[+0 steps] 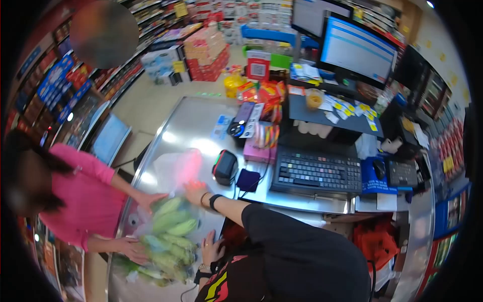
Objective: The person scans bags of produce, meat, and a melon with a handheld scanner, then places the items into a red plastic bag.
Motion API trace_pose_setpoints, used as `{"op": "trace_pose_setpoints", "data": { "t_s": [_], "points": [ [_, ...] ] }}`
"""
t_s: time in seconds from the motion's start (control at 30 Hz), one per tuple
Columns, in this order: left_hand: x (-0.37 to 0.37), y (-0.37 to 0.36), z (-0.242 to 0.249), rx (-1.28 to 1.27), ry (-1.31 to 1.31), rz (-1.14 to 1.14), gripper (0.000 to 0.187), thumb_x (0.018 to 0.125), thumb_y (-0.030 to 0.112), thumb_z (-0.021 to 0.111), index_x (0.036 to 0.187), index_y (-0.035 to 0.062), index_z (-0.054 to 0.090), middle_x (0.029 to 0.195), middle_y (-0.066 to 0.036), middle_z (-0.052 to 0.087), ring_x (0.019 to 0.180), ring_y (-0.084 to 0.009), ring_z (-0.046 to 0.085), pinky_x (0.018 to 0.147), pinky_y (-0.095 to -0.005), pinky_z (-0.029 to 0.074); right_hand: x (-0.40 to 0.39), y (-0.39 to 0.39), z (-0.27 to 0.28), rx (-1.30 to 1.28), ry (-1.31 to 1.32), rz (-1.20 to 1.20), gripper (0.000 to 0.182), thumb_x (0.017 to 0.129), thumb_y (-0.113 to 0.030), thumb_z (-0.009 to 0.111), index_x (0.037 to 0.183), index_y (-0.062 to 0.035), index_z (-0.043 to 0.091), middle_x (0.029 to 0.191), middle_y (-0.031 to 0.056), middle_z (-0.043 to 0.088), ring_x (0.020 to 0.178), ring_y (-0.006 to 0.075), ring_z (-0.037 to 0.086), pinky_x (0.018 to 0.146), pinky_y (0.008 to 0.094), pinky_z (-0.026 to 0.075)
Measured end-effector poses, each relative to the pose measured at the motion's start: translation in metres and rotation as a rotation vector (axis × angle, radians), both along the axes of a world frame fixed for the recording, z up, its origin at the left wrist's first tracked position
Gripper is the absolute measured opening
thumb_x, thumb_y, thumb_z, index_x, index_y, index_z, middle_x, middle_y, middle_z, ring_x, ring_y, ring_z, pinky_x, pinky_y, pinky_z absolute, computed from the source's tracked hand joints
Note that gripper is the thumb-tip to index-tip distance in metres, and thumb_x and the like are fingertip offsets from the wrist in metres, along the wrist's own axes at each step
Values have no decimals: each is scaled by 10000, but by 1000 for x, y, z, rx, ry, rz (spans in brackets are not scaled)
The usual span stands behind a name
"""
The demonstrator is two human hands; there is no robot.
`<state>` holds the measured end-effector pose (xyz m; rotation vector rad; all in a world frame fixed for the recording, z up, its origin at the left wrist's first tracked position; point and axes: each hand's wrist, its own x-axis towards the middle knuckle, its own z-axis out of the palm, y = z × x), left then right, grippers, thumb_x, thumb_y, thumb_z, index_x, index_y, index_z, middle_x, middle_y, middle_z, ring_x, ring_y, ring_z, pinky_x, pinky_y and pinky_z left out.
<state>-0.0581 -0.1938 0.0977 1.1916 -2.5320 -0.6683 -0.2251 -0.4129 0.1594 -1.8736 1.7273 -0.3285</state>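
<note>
On the metal counter lie clear plastic bags of pale green, long vegetables that look like corn in husks, with leafy greens at the lower end. My right hand reaches over their upper end, its fingers bent on a blurred pink and white plastic bag. Beside the vegetables' right side, near the counter edge, my left hand has its fingers apart and holds nothing. Across the counter, a person in pink has one hand at the vegetables' upper end and the other along their left side.
Right of the bags stand a small black device and a dark pouch with a cable. Beyond are a keyboard, a monitor, a QR code sign and snack packets. Red bags hang under the counter.
</note>
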Motion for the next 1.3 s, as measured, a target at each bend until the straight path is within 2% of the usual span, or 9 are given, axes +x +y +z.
{"op": "trace_pose_setpoints", "data": {
  "t_s": [0.17, 0.23, 0.4, 0.57, 0.83, 0.97, 1.0, 1.1, 1.3],
  "points": [
    [5, 0, -2, 52, -11, 8, 344, 824, 242, 683, 1163, 181, 677, 1539, -150, 374, 1438, -325, 334, 1117, -579, 288, 21, 6, -36, -78, 118, 343, 443, 1007, -389, 341, 1262, -113, 575, 1130, 217, 681, 1045, 401, 655, 955, 572, 464],
    [4, 1, 5, 61, -12, 23, 329, 837, 245, 672, 1156, 166, 674, 1544, -142, 370, 1445, -312, 327, 1125, -568, 293, 30, 9, -65, -172, 128, 364, 479, 1039, -387, 284, 1156, -80, 632, 1002, 200, 712, 870, 397, 693, 865, 506, 519],
    [6, -2, -9, 126, 149, 43, 334, 872, 278, 643, 1187, 167, 642, 1524, -150, 388, 1422, -348, 347, 1128, -625, 266, 31, 45, -48, 253, -319, 321, 566, 991, -503, 425, 912, -44, 747, 832, 156, 729, 788, 326, 701, 713, 387, 528],
    [17, 4, 55, 165, 316, 183, 249, 911, 188, 606, 1115, 53, 652, 1139, -144, 651, 1067, -335, 597, 942, -416, 472, 36, 86, -38, 162, -402, 365, 440, 959, -387, 561, 796, -15, 731, 612, 68, 644, 601, 137, 623, 600, 320, 489],
    [80, -13, 129, -250, 379, 684, 151, 875, 93, 618, 1008, 44, 670, 1011, -116, 680, 956, -315, 634, 845, -404, 507, 40, 106, 12, -1, -338, 300, 334, 934, -343, 599, 806, -73, 749, 651, 114, 675, 630, 284, 671, 605, 380, 514],
    [108, -45, 129, -355, 128, 768, 124, 854, 81, 611, 957, 49, 673, 971, -113, 679, 974, -287, 638, 917, -403, 469, 72, 99, 46, -262, -455, 416, 261, 923, -297, 616, 1071, -103, 707, 722, 112, 686, 648, 283, 672, 597, 385, 514],
    [116, -53, 120, -316, 21, 797, 146, 854, 92, 615, 984, 61, 675, 1001, -101, 678, 1009, -281, 632, 961, -420, 440, 80, 93, 48, -235, -347, 544, 319, 930, -266, 575, 1215, -140, 643, 768, 131, 691, 672, 316, 672, 616, 432, 519],
    [132, -66, 99, -242, -197, 873, 203, 857, 141, 631, 1048, 98, 683, 1088, -72, 670, 1102, -267, 608, 1064, -483, 359, 110, 88, 47, -206, -48, 827, 333, 936, -242, 533, 1244, -161, 629, 765, 155, 689, 694, 354, 670, 644, 477, 521],
    [147, -38, 107, -193, -148, 995, 334, 858, 297, 667, 1148, 132, 673, 1249, -69, 620, 1250, -280, 519, 1110, -588, 271, 114, 82, 8, -136, 84, 771, 389, 964, -400, 504, 867, -84, 707, 714, 166, 682, 669, 385, 657, 661, 508, 514]
  ]
}}
